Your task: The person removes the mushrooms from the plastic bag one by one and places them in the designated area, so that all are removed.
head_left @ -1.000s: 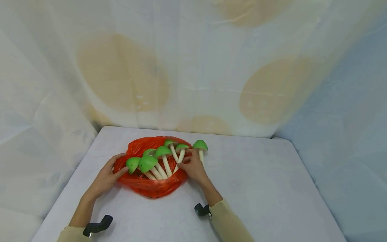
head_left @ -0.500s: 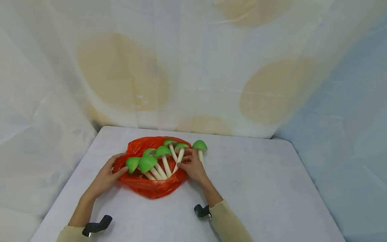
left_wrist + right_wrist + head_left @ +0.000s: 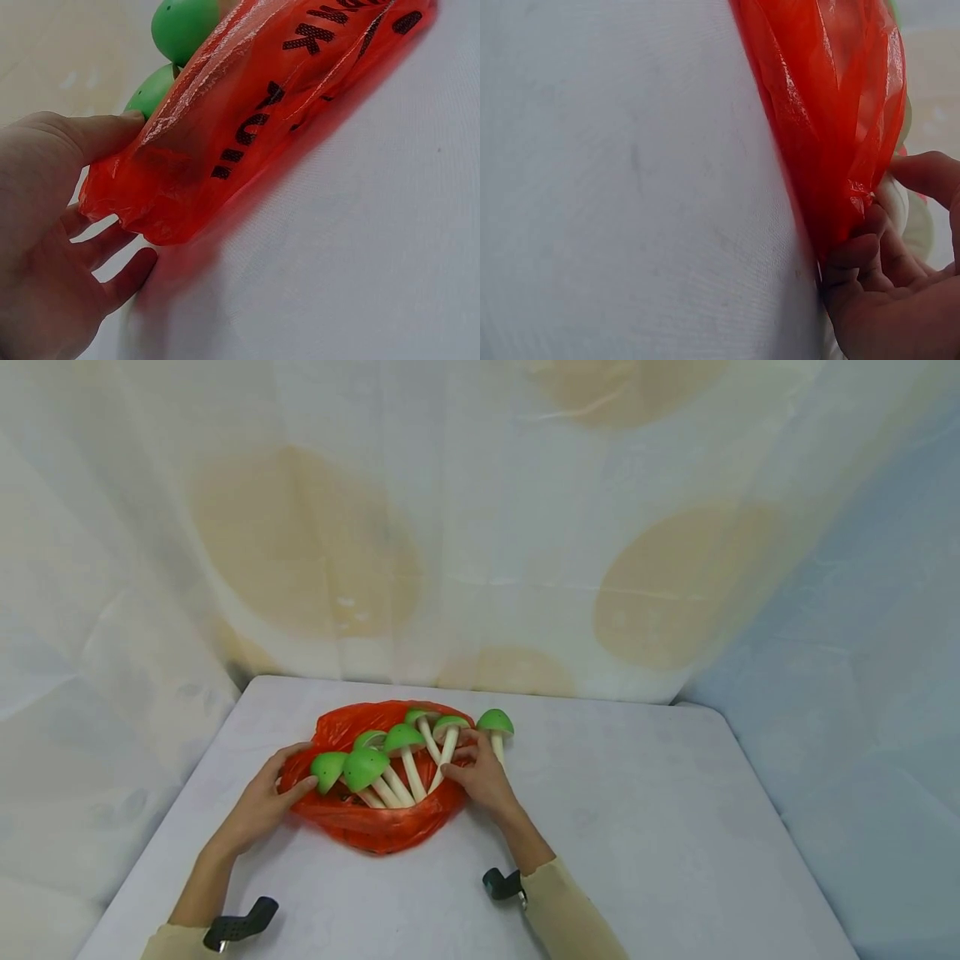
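Note:
A red plastic bag [image 3: 378, 837] lies on the table with its mouth spread wide. Several toy mushrooms [image 3: 365, 769] with green caps and white stems rest inside. My left hand [image 3: 258, 797] holds the bag's left rim, thumb over the edge beside a green cap [image 3: 150, 94] and fingers behind the plastic. At the right rim my right hand [image 3: 483, 779] pinches the bag, its thumb on the inner side near a white stem and its fingers curled against the outside. One more mushroom [image 3: 496, 722] lies outside the bag, behind that hand, which hides part of its stem.
A white-covered table [image 3: 660, 827] bears everything. Pale curtains with yellowish round patches [image 3: 675, 585] hang behind it and at both sides. Black wrist cameras [image 3: 240, 925] sit on both forearms. Dark printed letters [image 3: 244, 139] show on the bag's outside.

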Tool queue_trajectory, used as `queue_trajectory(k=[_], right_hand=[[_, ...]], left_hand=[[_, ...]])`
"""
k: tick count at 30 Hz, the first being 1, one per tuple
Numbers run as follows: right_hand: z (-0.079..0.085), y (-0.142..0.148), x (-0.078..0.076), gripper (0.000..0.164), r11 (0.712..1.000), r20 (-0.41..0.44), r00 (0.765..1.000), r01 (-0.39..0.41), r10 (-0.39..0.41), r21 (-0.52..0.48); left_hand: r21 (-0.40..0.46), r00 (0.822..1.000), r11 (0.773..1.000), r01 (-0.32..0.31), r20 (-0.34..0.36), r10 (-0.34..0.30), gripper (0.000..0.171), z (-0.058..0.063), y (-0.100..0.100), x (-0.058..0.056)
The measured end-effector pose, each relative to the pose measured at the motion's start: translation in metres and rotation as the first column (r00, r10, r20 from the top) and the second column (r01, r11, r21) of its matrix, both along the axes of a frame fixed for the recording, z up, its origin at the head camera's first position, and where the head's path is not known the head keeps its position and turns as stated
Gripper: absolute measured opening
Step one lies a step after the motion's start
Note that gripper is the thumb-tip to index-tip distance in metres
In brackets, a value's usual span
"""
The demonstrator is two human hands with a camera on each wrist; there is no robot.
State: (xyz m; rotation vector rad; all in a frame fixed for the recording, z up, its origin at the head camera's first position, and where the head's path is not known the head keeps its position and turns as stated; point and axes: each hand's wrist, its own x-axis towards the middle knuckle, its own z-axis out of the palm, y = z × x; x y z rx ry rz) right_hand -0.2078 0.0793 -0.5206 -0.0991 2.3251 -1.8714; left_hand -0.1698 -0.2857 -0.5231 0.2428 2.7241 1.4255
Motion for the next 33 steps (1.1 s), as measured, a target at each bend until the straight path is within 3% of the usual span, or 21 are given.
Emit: queue_trajectory(k=[15,27,33], right_hand=[[0.0015,0.0044,-0.0034,0.064,0.994,0.055,0.998,-0.03,0.036,-0.102],[0.0042,0.0014,-0.0024,0.069,0.979,0.045,0.994,-0.094,0.103,-0.182],[0.0067,0.0013,-0.0019,0.068,0.981,0.057,0.994,-0.085,0.097,-0.175]], left_hand=[[-0.003,1.0,1.0,-0.001,0.011,0.001,0.067,0.0014,-0.0023,-0.0011],[-0.011,1.0,1.0,-0.004,0.002,0.004,0.067,0.0002,-0.0051,-0.0032],[-0.013,1.0,1.0,-0.004,0.001,0.004,0.067,-0.0004,-0.0069,-0.0029]])
